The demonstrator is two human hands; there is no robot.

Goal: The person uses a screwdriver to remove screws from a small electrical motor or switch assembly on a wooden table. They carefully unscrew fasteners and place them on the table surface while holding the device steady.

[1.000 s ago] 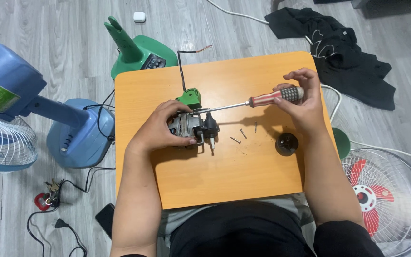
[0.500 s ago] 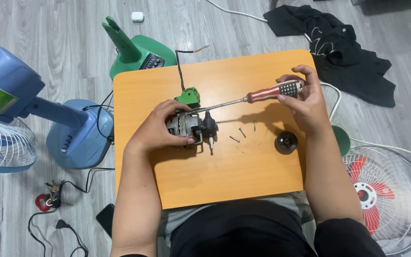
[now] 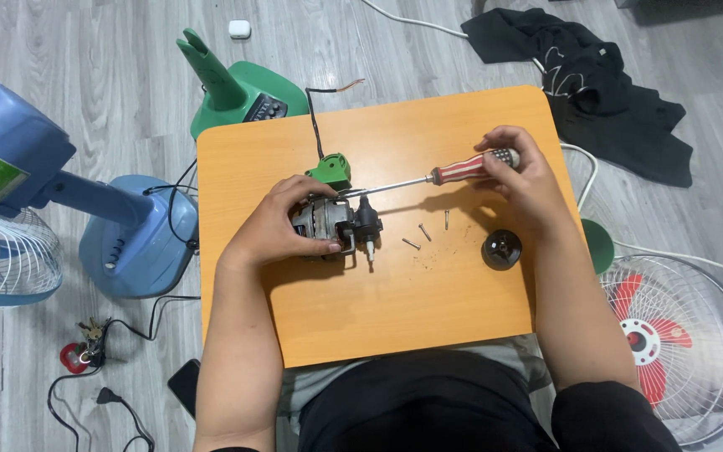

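Orange laminate covers the small worktop point(image 3: 462, 335) where a person's left hand point(image 3: 282, 224) clamps a fan motor point(image 3: 328, 226), fingers point(image 3: 332, 243) wrapped over its metal casing near the worktop's middle. The right hand point(image 3: 529, 172) is clenched round the red-striped handle of a screwdriver point(image 3: 428, 177), whose long shaft runs left with its tip at the motor's top edge, just below a green plastic part point(image 3: 330, 170).

The shaft lies nearly flat, so the tip could likely slip off its screw and jab the holding fingers close by. Three loose screws point(image 3: 424, 232) lie bare on the worktop beside the motor and might roll off if it is jolted; a black round cap point(image 3: 501, 249) sits near the right edge.

Around it, a grey plank floor point(image 3: 110, 50) holds a blue fan point(image 3: 52, 192) at left, a green fan base point(image 3: 240, 88) behind, a red-bladed fan in its grille point(image 3: 671, 335) at right, dark clothing point(image 3: 596, 75), cables and a bunch of keys point(image 3: 85, 343).
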